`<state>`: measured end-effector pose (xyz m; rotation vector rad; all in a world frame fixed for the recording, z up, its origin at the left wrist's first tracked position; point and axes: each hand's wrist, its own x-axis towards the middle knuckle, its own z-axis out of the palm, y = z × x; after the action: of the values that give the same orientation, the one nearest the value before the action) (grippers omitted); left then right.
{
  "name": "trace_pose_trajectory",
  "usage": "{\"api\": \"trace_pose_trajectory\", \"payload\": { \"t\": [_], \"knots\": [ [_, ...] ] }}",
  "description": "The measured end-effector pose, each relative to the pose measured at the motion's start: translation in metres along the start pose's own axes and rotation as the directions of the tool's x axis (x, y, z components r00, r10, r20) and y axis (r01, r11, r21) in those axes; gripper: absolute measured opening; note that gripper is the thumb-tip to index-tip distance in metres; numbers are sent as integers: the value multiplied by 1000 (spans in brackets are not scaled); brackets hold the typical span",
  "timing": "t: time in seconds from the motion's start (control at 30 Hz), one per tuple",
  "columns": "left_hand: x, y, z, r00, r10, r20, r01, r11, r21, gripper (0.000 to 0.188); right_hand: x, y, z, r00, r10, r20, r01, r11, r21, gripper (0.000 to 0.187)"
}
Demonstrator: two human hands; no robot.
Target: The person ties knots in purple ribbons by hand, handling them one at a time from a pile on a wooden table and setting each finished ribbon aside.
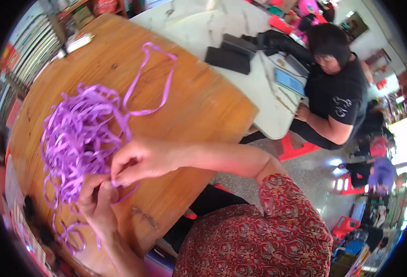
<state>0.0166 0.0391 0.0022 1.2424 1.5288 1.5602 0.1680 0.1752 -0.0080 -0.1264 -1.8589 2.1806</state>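
Observation:
A large tangled heap of shiny purple ribbon (81,134) lies on the wooden table (203,115). At its near right edge my two hands meet, fingertips almost touching. My right hand (141,159) pinches a bit of the ribbon between thumb and forefinger. Close beside it, my left hand (97,201) has thumb and forefinger pressed together on the same ribbon. A short purple piece shows between the fingertips, and a strand hangs below them. One loose loop stretches away from the heap toward the table's far side; smaller curls lie near my left wrist.
Beyond the wooden table, a white marble-patterned table (272,111) carries dark boxes (231,53) and a phone or tablet (289,82). A person in a black shirt (335,92) sits there. A red stool (295,147) stands below. A white object (79,42) lies at the far left corner.

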Motion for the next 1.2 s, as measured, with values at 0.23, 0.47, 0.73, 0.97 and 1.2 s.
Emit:
{"api": "trace_pose_trajectory", "payload": {
  "t": [0.23,0.47,0.73,0.97,1.2],
  "knots": [
    [2,-8,23,966,-249,-71,175,829,-531,10,-2,13,3,999,-4,-35,24,819,574,21],
    [-7,-12,28,976,-135,-172,37,878,-477,12,5,6,12,960,-218,-177,215,976,-38,22],
    [-8,-15,29,975,52,-215,-107,961,-256,17,6,3,14,809,-587,-45,324,508,-798,35],
    [-8,-18,26,977,-36,-209,0,986,-169,7,7,4,22,773,-633,-28,276,377,-884,26],
    [-9,-8,26,978,-122,-171,64,949,-309,3,4,1,17,956,-156,-247,98,967,-234,26]
  ]
}}
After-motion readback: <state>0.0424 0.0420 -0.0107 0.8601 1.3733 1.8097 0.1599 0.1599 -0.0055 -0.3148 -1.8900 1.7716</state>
